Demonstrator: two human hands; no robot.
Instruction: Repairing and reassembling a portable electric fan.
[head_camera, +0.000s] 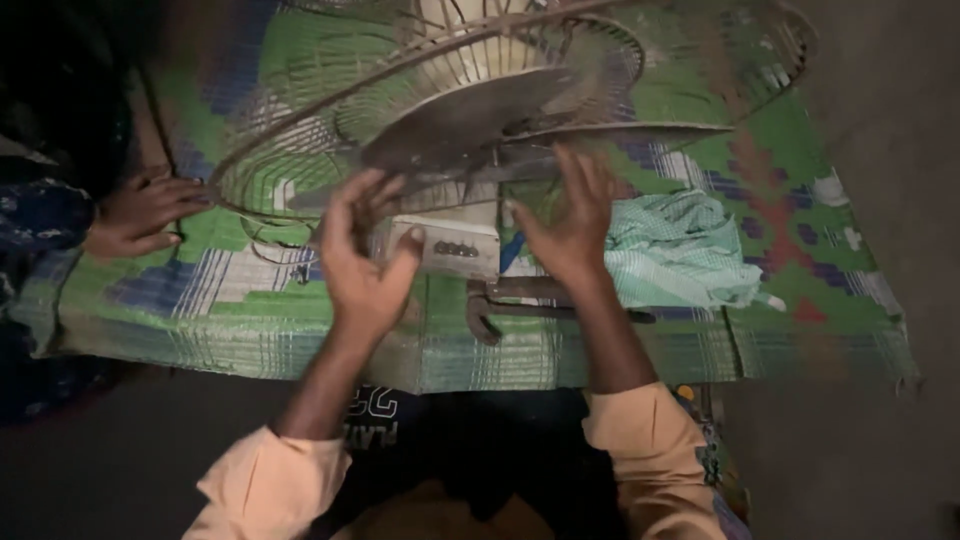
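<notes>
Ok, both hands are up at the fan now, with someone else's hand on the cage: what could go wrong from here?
1. The left hand and right hand are spread close under the metal fan blade; an edge might nick a finger.
2. Another person's hand rests at the wire guard rim; fingers might get pinched if it shifts.
3. The pliers on the woven mat lie just under the wrists and might get knocked.

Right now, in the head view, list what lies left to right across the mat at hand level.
Another person's hand → the wearer's left hand → fan's white control box → the wearer's right hand → green checked cloth.
</notes>
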